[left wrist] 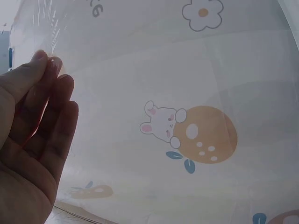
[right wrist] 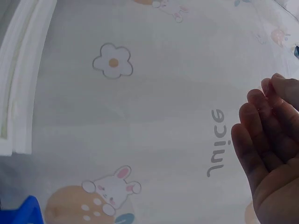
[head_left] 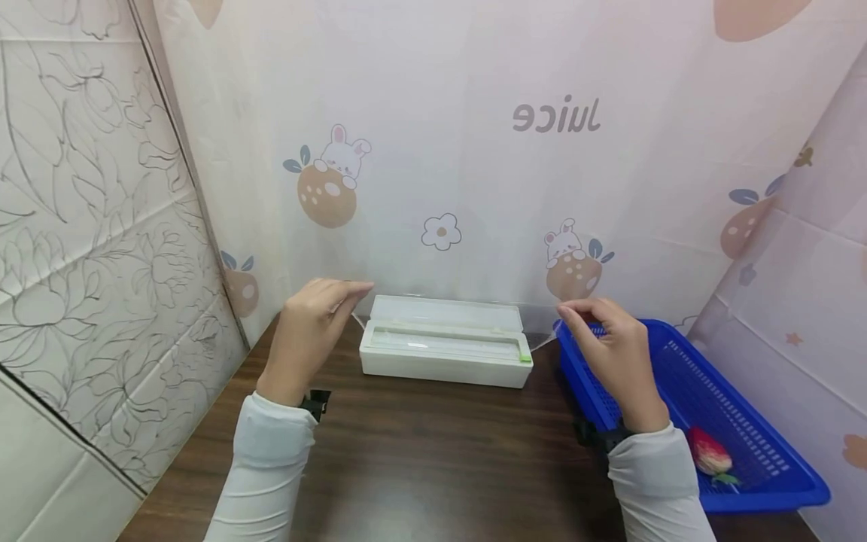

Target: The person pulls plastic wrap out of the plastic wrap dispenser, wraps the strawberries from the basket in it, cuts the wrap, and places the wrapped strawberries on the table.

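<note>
A white cling film box (head_left: 443, 369) sits on the table with its clear lid (head_left: 447, 312) raised and a green slider (head_left: 524, 358) at its right end. Sheer cling film (left wrist: 52, 28) stretches between the hands, and its edges show faintly at both ends of the box. The left hand (head_left: 305, 339), left of the box and above table height, pinches one side of the film between thumb and fingertips. On the other side, the right hand (head_left: 612, 354) pinches the film likewise, in front of the blue basket's near-left rim. Most of the film is too transparent to see.
A blue plastic basket (head_left: 789, 459) stands on the right side of the brown wooden table (head_left: 406, 467). Inside it lies a red-and-cream object (head_left: 710, 452) with green at one end. A printed curtain (head_left: 460, 150) hangs close behind the box.
</note>
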### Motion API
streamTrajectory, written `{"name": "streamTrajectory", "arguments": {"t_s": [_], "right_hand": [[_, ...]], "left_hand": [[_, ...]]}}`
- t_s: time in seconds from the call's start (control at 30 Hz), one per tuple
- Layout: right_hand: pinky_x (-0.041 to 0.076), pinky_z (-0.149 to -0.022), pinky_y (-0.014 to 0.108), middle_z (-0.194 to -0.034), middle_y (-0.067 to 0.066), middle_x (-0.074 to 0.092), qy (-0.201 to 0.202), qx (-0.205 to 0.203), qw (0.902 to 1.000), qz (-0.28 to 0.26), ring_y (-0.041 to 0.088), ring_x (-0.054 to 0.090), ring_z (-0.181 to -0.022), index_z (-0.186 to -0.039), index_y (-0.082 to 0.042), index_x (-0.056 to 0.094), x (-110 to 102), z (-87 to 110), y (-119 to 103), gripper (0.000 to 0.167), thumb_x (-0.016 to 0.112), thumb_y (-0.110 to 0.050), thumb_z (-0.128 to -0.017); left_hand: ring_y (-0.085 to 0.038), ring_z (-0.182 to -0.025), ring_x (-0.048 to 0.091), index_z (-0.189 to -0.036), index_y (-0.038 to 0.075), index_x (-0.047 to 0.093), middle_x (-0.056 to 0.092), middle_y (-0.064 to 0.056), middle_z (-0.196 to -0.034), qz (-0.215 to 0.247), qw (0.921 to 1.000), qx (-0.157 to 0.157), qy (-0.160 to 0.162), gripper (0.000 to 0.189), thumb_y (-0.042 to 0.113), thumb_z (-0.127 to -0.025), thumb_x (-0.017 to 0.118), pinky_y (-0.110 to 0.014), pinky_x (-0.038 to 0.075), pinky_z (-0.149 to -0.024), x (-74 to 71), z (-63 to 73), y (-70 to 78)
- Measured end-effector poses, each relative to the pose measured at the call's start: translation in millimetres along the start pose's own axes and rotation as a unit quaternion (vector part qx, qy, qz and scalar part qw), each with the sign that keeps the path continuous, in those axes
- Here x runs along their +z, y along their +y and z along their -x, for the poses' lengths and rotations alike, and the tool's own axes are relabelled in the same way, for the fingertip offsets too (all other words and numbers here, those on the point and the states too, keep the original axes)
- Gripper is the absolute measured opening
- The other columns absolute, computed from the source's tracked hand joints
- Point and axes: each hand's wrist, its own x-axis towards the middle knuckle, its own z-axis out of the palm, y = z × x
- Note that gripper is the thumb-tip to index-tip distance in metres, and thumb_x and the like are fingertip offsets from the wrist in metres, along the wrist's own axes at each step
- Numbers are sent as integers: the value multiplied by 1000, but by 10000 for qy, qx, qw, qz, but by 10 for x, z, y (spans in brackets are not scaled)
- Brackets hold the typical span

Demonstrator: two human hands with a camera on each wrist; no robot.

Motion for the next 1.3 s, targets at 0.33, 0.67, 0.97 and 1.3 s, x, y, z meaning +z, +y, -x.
{"name": "streamTrajectory", "arguments": {"t_s": [0.33,0.67,0.97,1.3], "right_hand": [[48,-76,9,-97,3,73,-30,620,9962,-606,2,63,-86,-106,-7,74,25,63,11,13,69,-15,-97],[53,-70,15,-91,3,72,-38,1085,9863,-1245,15,67,-82,-102,-8,74,46,113,-9,15,66,-20,-99],[54,-72,16,-91,4,73,158,1255,9812,-1455,11,68,-82,-103,-5,75,87,189,-36,12,69,-14,-96],[54,-75,19,-91,4,71,119,1528,9736,-1691,14,66,-84,-105,-1,72,95,279,-35,18,66,-16,-99]], "left_hand": [[-20,-88,66,-101,6,77,75,-5,-95,45,9997,-92,-204,12,8,-89,76,-33,56,-74,7,28,-28],[-12,-87,70,-100,13,79,75,4,-99,1636,9810,-1038,-84,12,9,-90,76,-18,54,-74,65,148,-137],[-12,-79,67,-100,14,78,74,4,-94,2045,9680,-1452,-48,13,7,-89,76,-18,50,-67,90,226,-143],[-12,-75,64,-98,-2,74,70,-10,-89,2201,9622,-1600,-78,8,-3,-91,70,-18,46,-60,26,216,67]]}}
